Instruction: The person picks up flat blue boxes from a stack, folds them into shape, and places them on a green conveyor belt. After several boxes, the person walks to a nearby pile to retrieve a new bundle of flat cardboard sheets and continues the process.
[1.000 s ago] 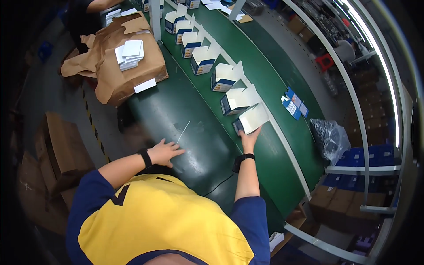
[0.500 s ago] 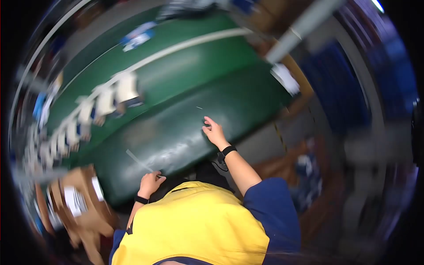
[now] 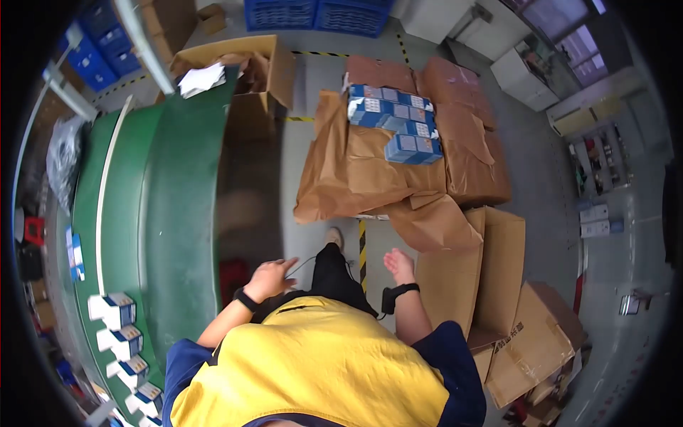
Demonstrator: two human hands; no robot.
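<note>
My left hand (image 3: pixel 269 280) hangs in front of my waist, beside the near edge of the green-covered bench (image 3: pixel 185 164). Its fingers stretch to the right, somewhat apart, with nothing seen in them. To the right, my right hand (image 3: pixel 400 265) is held over the floor, palm partly up and fingers loosely extended; it looks bare of any object. Both hands are apart from everything around them. Ahead of them, small blue-and-white boxes (image 3: pixel 395 117) stand stacked in a group on brown wrapping paper (image 3: pixel 356 171).
Open cardboard cartons (image 3: pixel 455 285) stand right of my right hand. Paper-covered bundles (image 3: pixel 469 156) lie ahead. A large carton (image 3: pixel 281 71) stands at the bench's far end. Open-flapped small boxes (image 3: pixel 121 341) line the bench's left side. Blue crates (image 3: pixel 281 14) are at the back.
My view and body have turned right, from the bench to the floor with the paper-covered bundles. My hands, earlier over the bench, are now off it in front of me.
</note>
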